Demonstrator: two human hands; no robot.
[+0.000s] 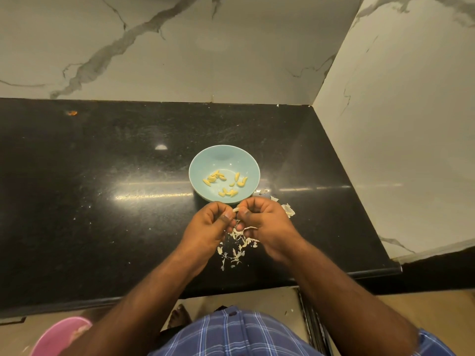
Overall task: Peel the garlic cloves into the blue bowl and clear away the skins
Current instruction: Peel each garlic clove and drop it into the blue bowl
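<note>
A light blue bowl (224, 156) stands on the black counter and holds several peeled yellow garlic cloves (226, 183). Just in front of the bowl, my left hand (208, 227) and my right hand (267, 224) meet over the counter. Both pinch a small pale garlic clove (236, 209) between thumbs and fingertips; most of it is hidden by the fingers. Loose white garlic skins (235, 249) lie scattered on the counter under and behind my hands. More garlic pieces and skins (288, 209) lie right of my right hand.
The black counter (102, 188) ends at a marble wall at the back and a marble side wall (401, 124) on the right. Its front edge runs below my forearms. A pink bin (59, 335) sits on the floor at lower left.
</note>
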